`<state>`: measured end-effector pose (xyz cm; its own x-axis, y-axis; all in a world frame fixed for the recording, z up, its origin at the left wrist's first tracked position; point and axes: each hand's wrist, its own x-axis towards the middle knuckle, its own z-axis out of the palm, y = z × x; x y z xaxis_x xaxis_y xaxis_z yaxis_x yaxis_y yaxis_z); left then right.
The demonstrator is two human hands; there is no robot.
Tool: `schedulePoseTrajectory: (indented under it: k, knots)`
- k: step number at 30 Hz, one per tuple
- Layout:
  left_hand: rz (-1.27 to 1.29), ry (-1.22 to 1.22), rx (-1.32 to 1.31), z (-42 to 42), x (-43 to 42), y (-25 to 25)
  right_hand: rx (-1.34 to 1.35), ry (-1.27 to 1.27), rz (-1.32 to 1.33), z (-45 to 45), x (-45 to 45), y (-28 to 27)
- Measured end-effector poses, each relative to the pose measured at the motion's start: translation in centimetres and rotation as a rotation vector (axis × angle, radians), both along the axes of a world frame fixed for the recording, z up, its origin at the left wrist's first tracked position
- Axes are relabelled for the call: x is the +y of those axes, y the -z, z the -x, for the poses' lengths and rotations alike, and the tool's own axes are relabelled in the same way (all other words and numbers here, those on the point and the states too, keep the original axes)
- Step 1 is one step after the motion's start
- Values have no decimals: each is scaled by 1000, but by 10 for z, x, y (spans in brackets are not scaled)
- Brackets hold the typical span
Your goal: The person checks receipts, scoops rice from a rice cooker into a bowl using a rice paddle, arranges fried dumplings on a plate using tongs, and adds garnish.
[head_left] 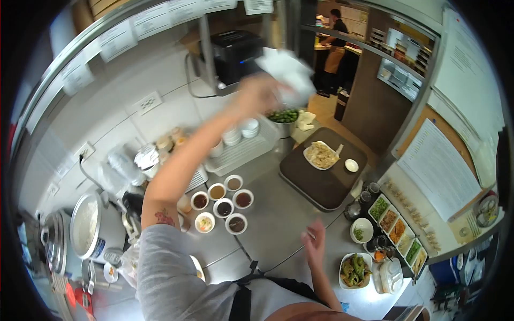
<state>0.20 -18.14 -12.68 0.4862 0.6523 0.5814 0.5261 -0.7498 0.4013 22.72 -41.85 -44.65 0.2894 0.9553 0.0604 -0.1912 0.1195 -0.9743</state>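
My left hand is raised toward the back of the counter and gripping a white, motion-blurred bundle that looks like cloth or paper. Below the bundle stands a metal container of green pods. Low over the steel counter, my right hand is loosely open and holds nothing visible. Beyond it lies a dark brown tray carrying a white bowl of pale shaved topping and a small white dish. Left of my right hand are several small cups of sauce.
A rice cooker stands at left. White cups sit on a rack at the back. To the right are a bowl of green peppers, bottles and a row of garnish trays. A person stands in the room beyond.
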Motion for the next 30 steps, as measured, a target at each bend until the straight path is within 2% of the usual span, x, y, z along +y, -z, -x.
schedulePoseTrajectory:
  k: [1,2,3,4,6,8,9,10,11,12,13,14,16,19,21,23,26,30]
  knots:
    - [-208,327,-30,-7,-11,53,204,-75,-43,15,9,-33]
    - [142,271,43,-11,-67,82,410,-161,-79,31,17,-69]
    - [73,493,223,-7,-92,112,616,-251,-103,46,23,-90]
    - [180,571,331,-2,-120,141,571,-251,-62,55,30,-95]
    - [406,570,648,21,-182,105,466,-229,-1,56,46,-102]
    - [316,468,450,62,-197,70,540,-124,-1,53,49,-115]
    - [195,324,457,84,-200,31,502,-114,-10,49,49,-118]
    - [-141,89,341,112,-202,7,464,-102,-19,50,47,-122]
    - [-23,-227,274,133,-209,-38,489,-122,4,56,44,-126]
    - [-441,-318,239,178,-197,-64,516,-139,30,63,38,-128]
    - [-532,-491,-27,222,-191,-86,545,-157,58,72,35,-128]
    - [-711,-688,-17,257,-202,-114,476,-211,58,81,33,-112]
    - [-675,-523,-395,338,-200,-133,341,-308,40,103,36,-69]
    - [-354,-662,-538,384,-220,-139,304,-528,95,143,22,-61]
    - [-244,-769,-472,391,-226,-138,316,-634,159,160,6,-73]
    - [-170,-802,-434,387,-232,-139,254,-686,148,168,9,-54]
    - [-202,-807,-456,395,-236,-152,195,-739,172,176,10,-40]
    - [-386,-900,-476,397,-221,-169,207,-786,167,183,13,-29]
